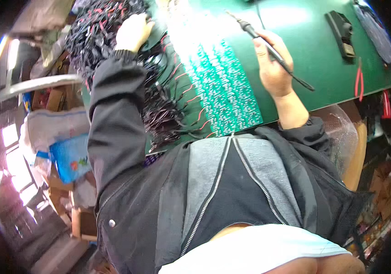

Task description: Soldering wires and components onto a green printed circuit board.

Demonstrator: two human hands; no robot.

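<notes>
A green-topped workbench [323,50] filled the upper part of the view, with cardboard boxes and clutter crowding the floor at either side. The person, in a dark zip jacket over a grey layer, sat close against its near edge. The right hand [274,64] was clamped around the black handle of a slim soldering iron [268,48], its metal tip pointing up and away over the bench. Just to the left of that hand lay a long panel of green circuit boards [225,86], glaring white at its far end. The left hand [133,31] rested, fingers curled, on a tangled heap of black and red wire leads [99,32] at the bench's left. A black rectangular holder [341,33] and red-handled pliers [359,82] lay well apart to the right.
</notes>
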